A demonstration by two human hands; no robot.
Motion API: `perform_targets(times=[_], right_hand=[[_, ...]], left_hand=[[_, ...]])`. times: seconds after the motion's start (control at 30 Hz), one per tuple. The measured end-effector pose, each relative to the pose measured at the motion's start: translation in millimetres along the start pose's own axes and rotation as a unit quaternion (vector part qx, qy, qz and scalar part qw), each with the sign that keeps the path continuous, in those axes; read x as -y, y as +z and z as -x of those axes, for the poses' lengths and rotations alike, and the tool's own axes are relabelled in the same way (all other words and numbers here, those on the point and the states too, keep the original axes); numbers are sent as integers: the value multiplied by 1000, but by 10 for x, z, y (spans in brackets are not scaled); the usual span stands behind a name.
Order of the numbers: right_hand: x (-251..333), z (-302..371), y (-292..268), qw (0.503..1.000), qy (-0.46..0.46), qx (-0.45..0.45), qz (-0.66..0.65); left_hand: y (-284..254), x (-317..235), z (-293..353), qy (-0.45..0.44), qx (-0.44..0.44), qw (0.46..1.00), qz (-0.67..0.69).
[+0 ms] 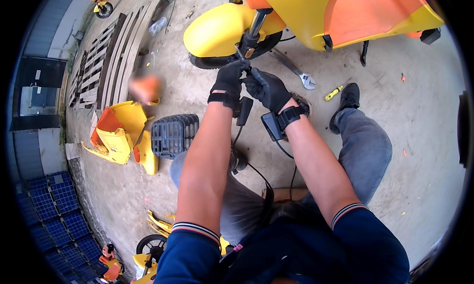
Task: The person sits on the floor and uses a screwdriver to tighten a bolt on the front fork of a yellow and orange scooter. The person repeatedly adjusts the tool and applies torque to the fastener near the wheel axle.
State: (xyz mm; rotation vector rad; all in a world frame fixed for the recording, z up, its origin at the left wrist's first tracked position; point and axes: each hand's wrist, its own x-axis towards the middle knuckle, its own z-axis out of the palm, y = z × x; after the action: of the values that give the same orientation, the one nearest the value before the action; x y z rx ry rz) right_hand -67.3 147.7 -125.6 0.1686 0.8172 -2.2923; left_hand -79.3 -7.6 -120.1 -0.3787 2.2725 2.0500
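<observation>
My left hand (229, 80) and my right hand (268, 90), both in black gloves, meet just below the front fork (255, 26) of a yellow and orange scooter (298, 12). Fingertips of both hands are pinched together. Whatever small dark thing lies between them is too small to make out. Above them are the yellow front fender (215, 29) and the black front tyre (210, 63). To the right of my hands, an adjustable wrench (307, 81) lies on the concrete. Farther right, beside my shoe, rests a screwdriver with a yellow handle (333, 93).
Left of my arms lie a black plastic basket (174, 136) and yellow-orange body panels (117, 136). Wooden pallets (111, 57) lie beyond them. Black cables (259, 173) run from my wrist straps past my legs. Blue crates (59, 210) stand at far left.
</observation>
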Motion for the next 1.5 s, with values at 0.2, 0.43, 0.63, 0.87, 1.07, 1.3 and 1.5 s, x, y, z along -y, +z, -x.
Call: perform_targets(times=[0.2, 0.43, 0.63, 0.87, 1.07, 1.3, 1.5], right_hand=[[-17, -66, -58, 995, -41, 84, -44], [9, -96, 58, 995, 6, 65, -69], [-18, -212, -181, 956, -174, 60, 229], [-37, -176, -38, 995, -61, 51, 57], [40, -211, 16, 994, -62, 49, 76], [-69, -286, 7, 997, -44, 14, 67], [-91, -319, -8, 998, -43, 14, 40]], left_hand=[[121, -260, 93, -136, -11, 978, 158], [133, -734, 337, -39, -110, 985, -129], [384, -1345, 1069, 242, -6, 891, -385], [469, -1160, 1209, 254, 13, 844, -472], [466, -1207, 1268, 223, 14, 847, -483], [339, -1170, 1308, 225, 9, 853, -470], [296, -1183, 1326, 212, 11, 854, -474]])
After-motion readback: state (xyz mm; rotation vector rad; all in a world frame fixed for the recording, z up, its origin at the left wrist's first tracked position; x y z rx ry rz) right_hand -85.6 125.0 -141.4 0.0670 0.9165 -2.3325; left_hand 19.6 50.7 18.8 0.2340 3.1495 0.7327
